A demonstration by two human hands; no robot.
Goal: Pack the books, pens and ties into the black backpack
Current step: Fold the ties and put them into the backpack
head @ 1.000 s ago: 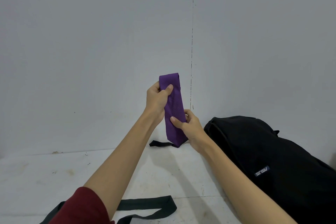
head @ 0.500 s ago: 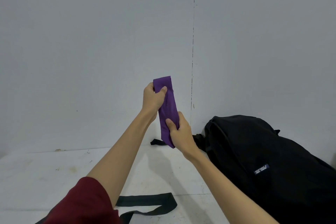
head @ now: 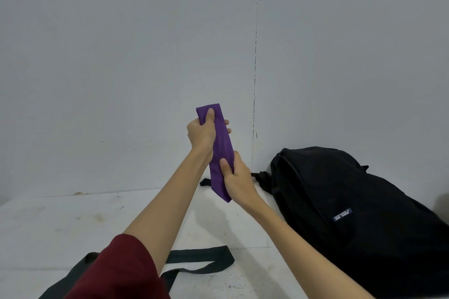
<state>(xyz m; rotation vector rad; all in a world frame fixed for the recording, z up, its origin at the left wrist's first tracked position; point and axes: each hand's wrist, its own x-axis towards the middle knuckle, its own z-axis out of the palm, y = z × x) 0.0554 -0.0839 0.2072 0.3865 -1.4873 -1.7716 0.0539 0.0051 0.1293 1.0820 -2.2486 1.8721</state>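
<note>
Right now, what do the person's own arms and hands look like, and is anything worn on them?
Both forearms are bare. The left arm has a dark red sleeve pushed up near the elbow; no sleeve shows on the right arm. The left hand and the right hand wear no gloves, and no rings, watch or bracelet can be seen. The fingernails look short and plain.

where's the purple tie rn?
Head view, centre: folded purple fabric tie held upright by left hand and right hand, left of the black fabric backpack.
</note>
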